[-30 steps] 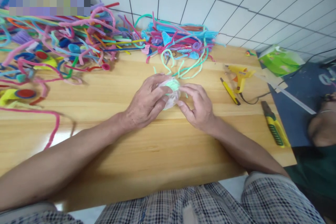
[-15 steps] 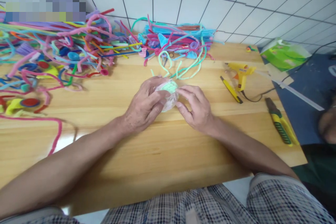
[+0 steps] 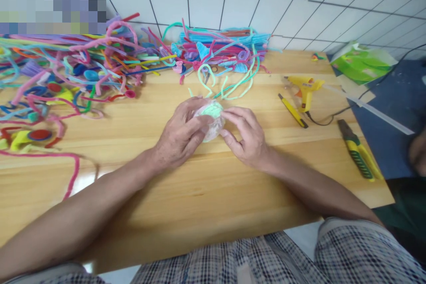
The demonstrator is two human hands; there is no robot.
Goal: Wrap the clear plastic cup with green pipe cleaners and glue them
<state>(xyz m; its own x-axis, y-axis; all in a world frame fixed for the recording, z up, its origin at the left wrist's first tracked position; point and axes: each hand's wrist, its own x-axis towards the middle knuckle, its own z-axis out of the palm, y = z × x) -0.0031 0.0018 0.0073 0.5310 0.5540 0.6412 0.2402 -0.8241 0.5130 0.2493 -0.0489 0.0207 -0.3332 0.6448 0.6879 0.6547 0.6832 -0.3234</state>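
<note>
Between my hands is a small round piece (image 3: 213,110) of mint-green pipe cleaner, with whitish, see-through material around it and below it. My left hand (image 3: 182,131) is closed around its left side, the thumb and fingers covering part of it. At the right edge, the bent fingertips and thumb of my right hand (image 3: 244,135) grip the same piece. Exactly how it is put together is too blurred to tell. Just beyond my fingers lie loose mint-green pipe cleaners (image 3: 240,85), curled on the table.
Heaped pipe cleaners (image 3: 71,67) cover the back left, with a second pile (image 3: 219,46) against the tiled wall. At right lie a yellow glue gun (image 3: 306,91), a yellow utility knife (image 3: 293,111) and green-yellow pliers (image 3: 357,151). A green package (image 3: 362,63) is beyond the table's right edge.
The view has shifted slightly. Both hands keep their hold on the round piece, with hardly any movement of the fingers.
</note>
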